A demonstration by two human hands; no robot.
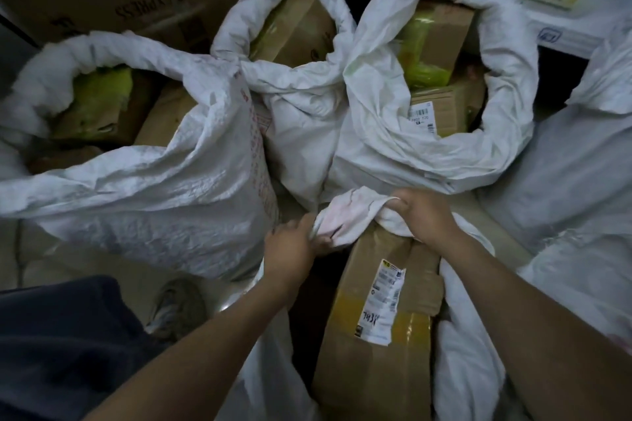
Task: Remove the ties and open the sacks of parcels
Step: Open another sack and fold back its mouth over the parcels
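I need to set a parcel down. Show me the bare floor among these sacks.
Pale floor lies bare between the large white woven sack and the grey shoe. The rolled-open white sacks behind press together; no gap there.

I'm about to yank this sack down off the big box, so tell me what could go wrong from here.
The left grip and right grip bunch the sack rim right at the top edge of the box, so the cloth may snag there and tear. The box stands tall and could tip toward the shoe once the cloth drops. The open sack on the left sits close and may get bumped.
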